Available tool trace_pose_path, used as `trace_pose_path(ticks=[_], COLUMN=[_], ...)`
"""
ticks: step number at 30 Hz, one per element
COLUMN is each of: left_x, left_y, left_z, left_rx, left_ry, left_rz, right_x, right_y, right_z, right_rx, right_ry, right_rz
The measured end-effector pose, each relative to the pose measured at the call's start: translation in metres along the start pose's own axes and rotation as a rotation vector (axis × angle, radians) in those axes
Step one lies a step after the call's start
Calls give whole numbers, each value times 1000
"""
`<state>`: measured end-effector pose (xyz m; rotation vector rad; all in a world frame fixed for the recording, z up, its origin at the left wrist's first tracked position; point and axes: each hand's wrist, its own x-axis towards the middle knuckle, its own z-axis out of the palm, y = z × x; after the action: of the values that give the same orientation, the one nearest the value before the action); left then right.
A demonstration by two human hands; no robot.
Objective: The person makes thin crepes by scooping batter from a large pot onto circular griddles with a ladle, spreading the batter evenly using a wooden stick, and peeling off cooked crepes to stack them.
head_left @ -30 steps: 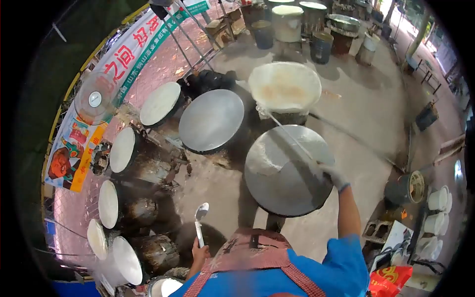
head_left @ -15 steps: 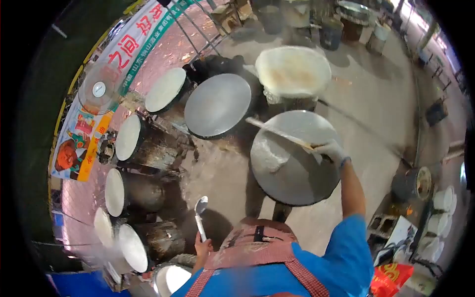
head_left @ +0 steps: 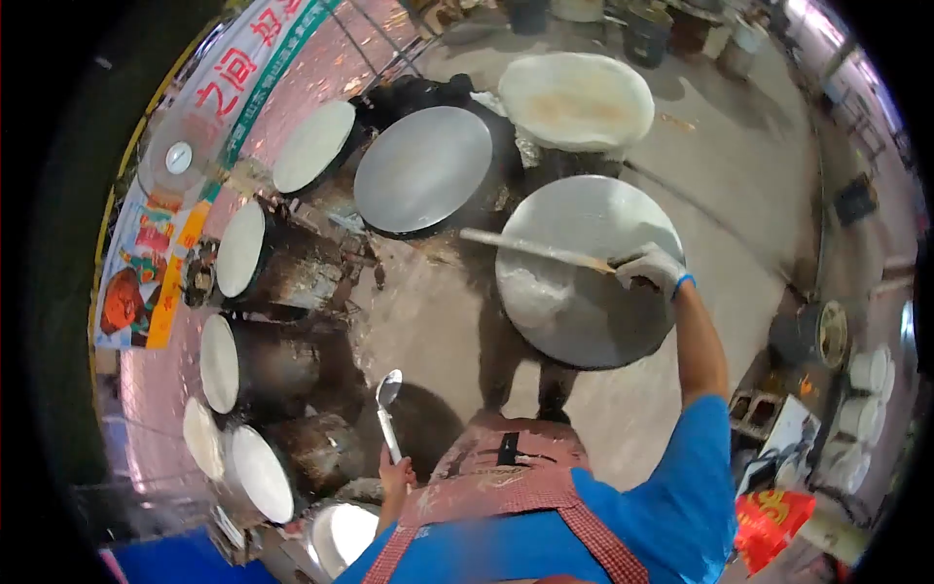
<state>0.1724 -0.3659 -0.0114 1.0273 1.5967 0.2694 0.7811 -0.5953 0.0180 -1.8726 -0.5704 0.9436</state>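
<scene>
My right hand [head_left: 650, 267], in a white glove, is closed around the darker end of a long, flat wooden stick [head_left: 530, 247]. The stick slants across a large round grey griddle [head_left: 608, 321], its far end reaching past the left rim. I cannot tell whether it touches the surface. A whitish wet patch [head_left: 537, 297] lies on the griddle's left part. My left hand [head_left: 397, 475], low and bare, is closed on the white handle of a metal ladle [head_left: 389, 391], held bowl-up over the floor. Below that hand stands a white-topped round container [head_left: 345, 535].
Another grey griddle [head_left: 425, 167] sits beyond to the left. Several pale-topped round pans on sooty drums line the left side, one being a near pan [head_left: 263, 475]. A cream-coloured round sheet [head_left: 576, 100] lies behind the griddle. White buckets [head_left: 861, 419] stand at right.
My view has tilted, so the scene sits higher. Over the griddle, the stick has turned flatter and its far end has shifted left past the rim. Both hands keep their holds.
</scene>
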Motion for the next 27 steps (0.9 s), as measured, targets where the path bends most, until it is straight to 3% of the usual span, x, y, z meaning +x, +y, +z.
trace_pose_path(ticks=[2,4,7,9,12,13,14,15,16,17,19,20,23,26,27], left_x=[5,12,30,42,94,88,85,82,77,78,67,63,59,71,88], left_y=[4,2,10,23,17,22,41,49,52,55,67,66,71,60,49], left_z=[-18,-32,-50,-56,-78,-89,-92,-96,-102,-108,-115,-124,-133,-149,-154], left_rx=[15,47,77,28,88,77,55,57,57,66,54,37,-5,-136,-218], left_ry=[-50,-96,-175,-254,-296,-338,-383,-399,-408,-486,-552,-556,-623,-787,-841], left_rz=[53,100,101,46,7,-28,-31,12,53,80,70,73,59,-33,-151], right_x=[-15,-103,-242,-338,-423,-397,-369,-334,-287,-250,-177,-164,-216,-260,-253], right_y=[35,-1,52,102,153,103,73,91,47,38,95,82,57,63,52], right_z=[-4,-8,-8,20,132,201,251,289,336,363,404,416,388,375,379], right_rx=[-80,-82,-13,117,407,527,407,628,453,490,-379,-650,-694,-605,-414], right_ry=[-202,-121,2,204,611,787,834,754,869,908,1065,1067,853,1054,1100], right_rz=[112,435,634,650,461,425,520,304,296,317,2,115,444,461,437])
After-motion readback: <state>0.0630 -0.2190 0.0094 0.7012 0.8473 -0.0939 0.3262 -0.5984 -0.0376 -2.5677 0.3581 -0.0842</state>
